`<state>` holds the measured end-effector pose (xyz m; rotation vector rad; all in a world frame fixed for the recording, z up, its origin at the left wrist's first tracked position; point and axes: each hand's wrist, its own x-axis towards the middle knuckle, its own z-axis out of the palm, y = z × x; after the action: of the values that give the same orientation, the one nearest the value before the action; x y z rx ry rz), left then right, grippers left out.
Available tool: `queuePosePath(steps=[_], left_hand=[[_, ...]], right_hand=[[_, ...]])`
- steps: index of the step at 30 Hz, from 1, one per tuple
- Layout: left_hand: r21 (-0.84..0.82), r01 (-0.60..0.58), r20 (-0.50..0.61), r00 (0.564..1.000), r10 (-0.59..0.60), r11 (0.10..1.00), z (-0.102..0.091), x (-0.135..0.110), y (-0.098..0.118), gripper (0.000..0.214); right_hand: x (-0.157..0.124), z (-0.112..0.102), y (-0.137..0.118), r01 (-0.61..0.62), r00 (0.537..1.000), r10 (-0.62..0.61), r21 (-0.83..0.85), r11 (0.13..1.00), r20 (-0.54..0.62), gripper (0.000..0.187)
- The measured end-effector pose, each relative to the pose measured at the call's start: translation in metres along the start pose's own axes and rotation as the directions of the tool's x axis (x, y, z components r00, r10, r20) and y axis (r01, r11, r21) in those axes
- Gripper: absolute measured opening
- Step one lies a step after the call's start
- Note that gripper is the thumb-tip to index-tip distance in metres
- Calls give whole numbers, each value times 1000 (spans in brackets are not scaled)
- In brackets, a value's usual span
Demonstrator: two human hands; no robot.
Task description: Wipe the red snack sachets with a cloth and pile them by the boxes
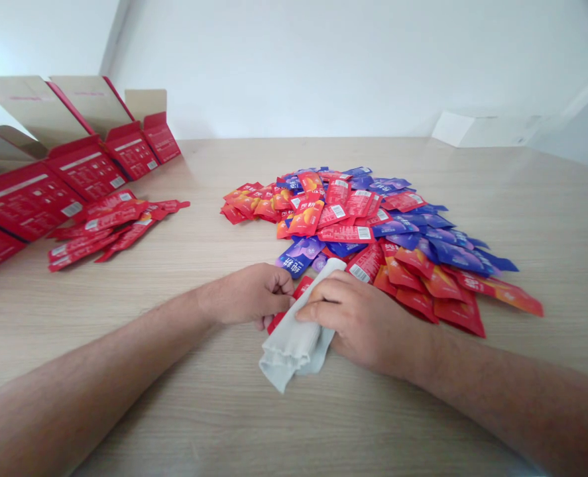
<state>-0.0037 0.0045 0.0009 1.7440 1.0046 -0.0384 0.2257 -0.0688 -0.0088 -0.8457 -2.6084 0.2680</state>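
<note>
My left hand (246, 295) is curled at the middle of the table, its fingertips pinching a red sachet (288, 301) whose ends show past the fingers. Much of that sachet is hidden under a pale grey knitted cloth (291, 341). My right hand (360, 324) lies over the cloth and grips it, with the fingers wrapped across its upper part. Both hands are close together and touch the near edge of a large heap of red, orange and blue sachets (363, 238). The heap's sachets lie loosely overlapping.
Several open red cardboard boxes (82, 169) stand in a row at the left, with loose red sachets (105, 225) in front of them. A white box (482, 129) lies beyond the light wooden table (294, 424) at the far right, against a white wall.
</note>
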Motion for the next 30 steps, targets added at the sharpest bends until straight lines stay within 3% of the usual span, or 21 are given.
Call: queuePosePath(steps=[5,10,15,20,26,30], left_hand=[[16,-26,-14,1000,26,1000,-1,2,-2,17],[5,-5,2,1000,5,1000,0,1,-3,16],[26,-19,-17,1000,20,999,0,1,-2,16],[9,-14,2,1000,14,1000,1,2,-3,15],[25,-22,-18,1000,23,999,0,2,-4,16],[-2,-2,5,1000,2,1000,1,1,-3,14]], right_hand=[[0,0,-2,115,991,-115,8,993,65,23],[-1,0,1,-6,1000,6,-5,1000,7,29],[-1,-1,-2,84,994,-83,-15,996,68,24],[-2,0,-1,-29,1000,29,-3,1000,6,32],[0,0,-1,80,994,-80,-1,997,69,24],[-1,1,1,-12,1000,12,3,1000,0,30]])
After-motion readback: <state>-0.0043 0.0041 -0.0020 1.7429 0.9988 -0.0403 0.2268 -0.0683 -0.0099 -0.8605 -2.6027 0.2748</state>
